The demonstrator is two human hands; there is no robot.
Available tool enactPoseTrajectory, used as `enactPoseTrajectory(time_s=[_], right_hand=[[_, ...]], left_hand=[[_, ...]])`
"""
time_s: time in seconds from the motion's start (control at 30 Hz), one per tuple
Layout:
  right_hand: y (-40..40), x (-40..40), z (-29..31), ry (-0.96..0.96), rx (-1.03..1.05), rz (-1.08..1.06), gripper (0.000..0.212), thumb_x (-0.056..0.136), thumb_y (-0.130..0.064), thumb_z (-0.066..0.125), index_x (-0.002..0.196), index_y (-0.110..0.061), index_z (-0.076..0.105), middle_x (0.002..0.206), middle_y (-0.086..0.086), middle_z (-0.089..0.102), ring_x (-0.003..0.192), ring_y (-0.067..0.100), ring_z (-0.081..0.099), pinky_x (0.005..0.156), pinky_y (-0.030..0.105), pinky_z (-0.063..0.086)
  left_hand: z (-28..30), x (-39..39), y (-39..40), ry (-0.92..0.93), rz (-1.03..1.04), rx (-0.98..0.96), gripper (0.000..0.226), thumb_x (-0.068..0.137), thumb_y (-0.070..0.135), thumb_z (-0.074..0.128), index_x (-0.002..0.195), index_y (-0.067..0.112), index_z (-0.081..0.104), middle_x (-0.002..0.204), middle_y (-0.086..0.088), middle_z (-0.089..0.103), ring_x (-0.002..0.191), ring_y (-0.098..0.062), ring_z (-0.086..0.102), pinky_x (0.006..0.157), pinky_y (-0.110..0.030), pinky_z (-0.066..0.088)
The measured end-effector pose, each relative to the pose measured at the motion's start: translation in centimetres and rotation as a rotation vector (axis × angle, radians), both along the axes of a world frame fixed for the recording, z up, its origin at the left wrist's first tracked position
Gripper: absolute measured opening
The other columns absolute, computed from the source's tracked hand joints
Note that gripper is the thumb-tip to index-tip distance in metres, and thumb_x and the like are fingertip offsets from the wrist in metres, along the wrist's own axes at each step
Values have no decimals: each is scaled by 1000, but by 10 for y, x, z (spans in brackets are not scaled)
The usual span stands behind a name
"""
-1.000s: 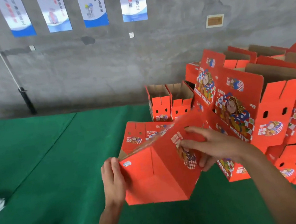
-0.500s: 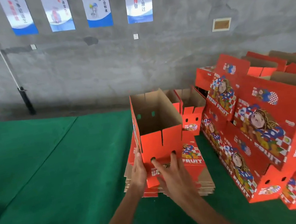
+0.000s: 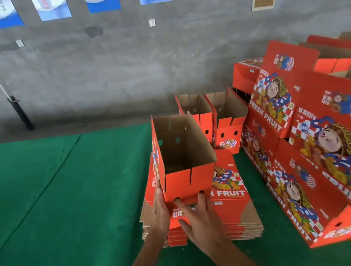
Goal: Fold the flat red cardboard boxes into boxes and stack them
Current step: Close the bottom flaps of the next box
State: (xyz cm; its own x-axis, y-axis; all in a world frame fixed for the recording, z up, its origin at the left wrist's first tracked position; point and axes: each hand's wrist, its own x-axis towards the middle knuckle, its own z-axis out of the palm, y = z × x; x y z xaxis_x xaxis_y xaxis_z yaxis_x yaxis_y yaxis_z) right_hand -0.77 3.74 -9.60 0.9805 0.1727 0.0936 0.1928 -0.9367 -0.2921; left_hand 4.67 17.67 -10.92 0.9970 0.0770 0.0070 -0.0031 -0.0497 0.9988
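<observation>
An opened red cardboard box (image 3: 188, 180) stands upright with its brown inside showing, on top of a stack of flat red boxes (image 3: 230, 193). My left hand (image 3: 159, 212) lies flat against the box's near left corner. My right hand (image 3: 198, 218) has its fingers spread on the near red face, and two fingertips reach into the two dark holes low on that face.
Two folded open boxes (image 3: 226, 132) stand behind the stack near the grey wall. A big leaning pile of folded red boxes (image 3: 331, 143) fills the right side. Green matting (image 3: 56, 207) covers the floor to the left. A black post (image 3: 19, 113) stands by the wall.
One second ago the box was tilted in both hands, half opened. It now stands upright with its open top up on the flat stack, and both hands sit low on its near side.
</observation>
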Motion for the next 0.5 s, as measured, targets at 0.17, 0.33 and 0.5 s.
enactPoseTrajectory(time_s=[0.17, 0.33, 0.5], right_hand=[[-1, -16, -9, 1, 23, -1, 59, 104, -53, 45, 156, -48, 18, 160, 12, 18, 144, 30, 32, 113, 41, 43], [-9, -65, -19, -43, 51, 5, 53, 104, -50, 47, 152, -47, 26, 152, 15, 26, 140, 32, 37, 108, 41, 49], [-13, -124, -30, -63, 96, 2, 50, 101, -47, 50, 147, -47, 31, 147, 12, 28, 136, 31, 41, 102, 40, 52]], left_hand=[[-5, -19, -3, 46, -26, 3, 67, 100, 62, 14, 163, 39, 17, 166, 0, 31, 149, -18, 35, 102, -6, 39], [-8, -71, -9, -14, -24, 73, 62, 103, 51, 12, 163, 34, 15, 165, 0, 31, 148, -14, 33, 101, 3, 32], [-21, -127, -14, 22, -48, -50, 61, 106, 59, 18, 162, 36, 23, 162, -1, 40, 148, -20, 40, 122, -49, 34]])
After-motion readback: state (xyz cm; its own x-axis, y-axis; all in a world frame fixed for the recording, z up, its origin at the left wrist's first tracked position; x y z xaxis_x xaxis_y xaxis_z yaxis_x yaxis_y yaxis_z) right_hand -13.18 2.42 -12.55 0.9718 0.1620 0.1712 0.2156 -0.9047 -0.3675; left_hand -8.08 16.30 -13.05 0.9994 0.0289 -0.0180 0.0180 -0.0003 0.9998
